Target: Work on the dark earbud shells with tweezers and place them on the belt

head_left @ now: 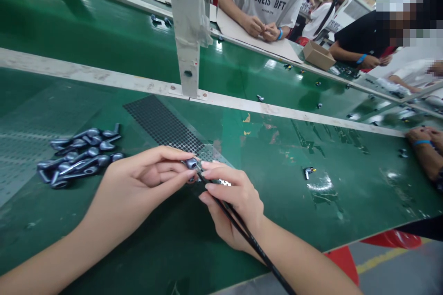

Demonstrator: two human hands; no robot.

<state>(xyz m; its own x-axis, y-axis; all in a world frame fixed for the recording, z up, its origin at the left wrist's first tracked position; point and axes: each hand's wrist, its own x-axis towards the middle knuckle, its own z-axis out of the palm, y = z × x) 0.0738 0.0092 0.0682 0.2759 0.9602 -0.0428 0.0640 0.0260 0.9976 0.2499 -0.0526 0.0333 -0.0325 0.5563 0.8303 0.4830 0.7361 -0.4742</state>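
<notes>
We find the left hand [145, 179] pinching a small dark metal part [191, 163] between its fingertips, held up just over the belt. The part's rounded head shows, but the fingers hide the rest, so we cannot tell its long axis. The right hand [235, 198] is closed around a thin black stick [256, 244]. The stick's long axis runs from past the right wrist, up and to the left, so that its tip points at the part. The two hands are nearly touching at the fingertips, with little room between them.

Under the grip lies the corner of a black perforated mat [162, 124], on a green belt [311, 212]. Left of the left hand, and close to it, is a heap of similar parts [81, 156]. To the right, a long stretch of green runs out to a lone bent part [309, 173]. The belt's near edge [346, 244] passes under the right forearm. A pale strip [242, 110] bounds the far side. At the right end of that strip rests a co-worker's hand [424, 138], wearing a blue wristband.
</notes>
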